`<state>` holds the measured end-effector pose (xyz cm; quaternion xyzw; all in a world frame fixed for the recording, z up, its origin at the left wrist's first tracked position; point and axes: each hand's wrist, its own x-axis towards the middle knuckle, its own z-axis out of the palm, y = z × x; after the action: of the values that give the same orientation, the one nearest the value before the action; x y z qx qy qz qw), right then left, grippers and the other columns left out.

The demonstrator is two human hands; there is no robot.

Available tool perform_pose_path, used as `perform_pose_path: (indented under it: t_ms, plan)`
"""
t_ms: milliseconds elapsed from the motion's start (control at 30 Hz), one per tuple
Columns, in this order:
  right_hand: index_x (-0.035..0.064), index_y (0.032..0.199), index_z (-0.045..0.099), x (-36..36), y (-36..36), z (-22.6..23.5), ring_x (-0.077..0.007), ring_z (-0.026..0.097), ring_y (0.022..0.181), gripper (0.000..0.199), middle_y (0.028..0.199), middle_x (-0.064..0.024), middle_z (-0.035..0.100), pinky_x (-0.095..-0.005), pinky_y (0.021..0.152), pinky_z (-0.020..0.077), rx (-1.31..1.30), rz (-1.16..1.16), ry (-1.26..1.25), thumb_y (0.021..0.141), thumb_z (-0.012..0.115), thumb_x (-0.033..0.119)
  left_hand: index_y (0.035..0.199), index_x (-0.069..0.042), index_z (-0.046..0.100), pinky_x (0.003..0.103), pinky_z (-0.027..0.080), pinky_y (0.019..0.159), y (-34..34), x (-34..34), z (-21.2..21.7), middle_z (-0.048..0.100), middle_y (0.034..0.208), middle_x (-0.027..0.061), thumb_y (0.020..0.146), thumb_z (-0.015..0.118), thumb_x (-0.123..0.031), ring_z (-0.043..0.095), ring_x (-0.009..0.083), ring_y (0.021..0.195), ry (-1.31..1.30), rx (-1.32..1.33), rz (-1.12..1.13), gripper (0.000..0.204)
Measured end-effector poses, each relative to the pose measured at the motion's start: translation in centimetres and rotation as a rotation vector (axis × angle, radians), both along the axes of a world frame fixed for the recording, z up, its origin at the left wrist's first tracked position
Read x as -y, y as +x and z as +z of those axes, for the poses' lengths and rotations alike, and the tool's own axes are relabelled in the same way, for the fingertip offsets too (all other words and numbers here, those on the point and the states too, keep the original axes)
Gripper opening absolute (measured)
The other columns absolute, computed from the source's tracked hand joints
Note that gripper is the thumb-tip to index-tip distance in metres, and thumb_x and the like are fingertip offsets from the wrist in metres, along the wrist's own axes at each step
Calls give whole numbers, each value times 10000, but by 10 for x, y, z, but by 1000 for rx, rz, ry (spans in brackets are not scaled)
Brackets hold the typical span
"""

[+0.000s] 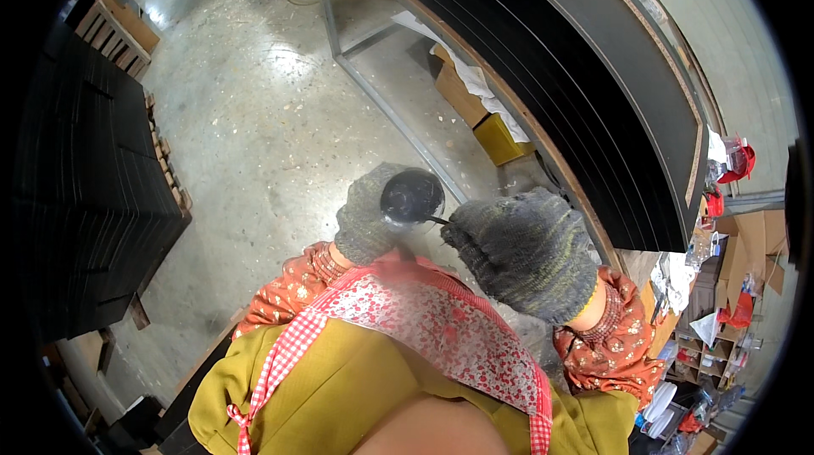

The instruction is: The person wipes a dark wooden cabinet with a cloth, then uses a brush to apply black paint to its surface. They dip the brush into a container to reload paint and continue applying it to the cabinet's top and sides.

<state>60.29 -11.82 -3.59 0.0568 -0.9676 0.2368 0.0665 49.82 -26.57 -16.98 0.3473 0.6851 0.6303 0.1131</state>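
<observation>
On the right, a bench carries black panels. On the left, a pallet bears a black stack and itself sits on the grey floor.

1. Left glove: knitted, soft grey, covering the hand up to the wrist.
2. Right glove: darker grey knit, streaked and mottled with faint yellowish tones, a bit of yellow at its wrist edge.
3. Sleeves: rust-orange, scattered with small pale flowers, gathered into ruched cuffs at the wrists.
4. Top: plain mustard-olive cloth, worn over the torso and shoulders.
5. Apron: white panel densely printed with red flowers, red-edged, with red-and-white gingham straps, the left one knotted.
</observation>
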Motion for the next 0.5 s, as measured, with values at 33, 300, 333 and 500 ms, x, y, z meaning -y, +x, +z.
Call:
perform_pose_path:
  t_ms: [33,300,333,500]
  plan:
    - [105,810,627,1,-1,2,-298,576,588,126,648,-99,578,-374,524,447,48,33,34,759,653,217,1021,-44,609,314,510,773,-1,0,-3,654,944,98,639,780,-82,640,198,867,-16,49,-26,420]
    - [83,787,568,11,-2,-11,-302,573,608,91,646,-109,557,-401,524,432,19,69,182,726,597,144,1015,-54,634,299,516,735,6,-5,4,669,926,92,719,706,-88,653,204,832,137,69,-28,307]
    - [91,802,576,11,-2,-11,-280,567,583,126,645,-100,556,-391,518,425,39,81,242,756,586,207,1017,-57,633,302,516,735,3,-5,1,670,924,91,717,711,-95,654,207,831,151,-6,-29,313]
    - [82,878,604,14,5,-14,-231,572,556,242,665,-83,568,-384,518,417,74,59,327,809,574,312,1163,-27,504,340,503,835,-5,1,-4,615,1055,132,630,814,-103,618,223,951,-131,33,-128,622]
